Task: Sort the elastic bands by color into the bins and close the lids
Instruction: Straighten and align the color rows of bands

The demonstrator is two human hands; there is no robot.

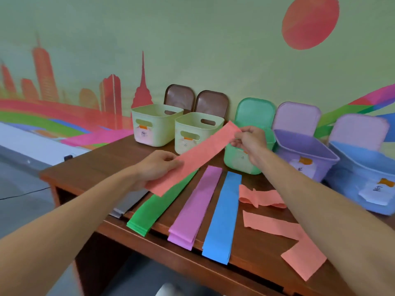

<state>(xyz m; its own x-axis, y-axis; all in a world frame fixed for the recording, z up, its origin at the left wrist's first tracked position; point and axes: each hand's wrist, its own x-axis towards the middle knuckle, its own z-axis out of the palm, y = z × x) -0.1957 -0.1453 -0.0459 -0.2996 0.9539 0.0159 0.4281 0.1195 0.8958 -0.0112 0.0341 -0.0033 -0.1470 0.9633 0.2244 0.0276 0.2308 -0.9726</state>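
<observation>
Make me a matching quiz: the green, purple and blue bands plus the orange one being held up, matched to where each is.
1. green bands
2. purple bands
3. blue bands
4. lifted orange band

A. held by left hand and right hand
B. middle flat stack
C. leftmost flat stack
D. rightmost flat stack

Pairs: 1-C, 2-B, 3-D, 4-A

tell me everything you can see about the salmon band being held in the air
The salmon band is a long, flat, matte strip, looking like thin stretchy rubber. It is held straight and slanted above the desk, near end low, far end high. The left hand grips its near end, the right hand pinches its far end. It crosses above the top of the green bands.
</observation>
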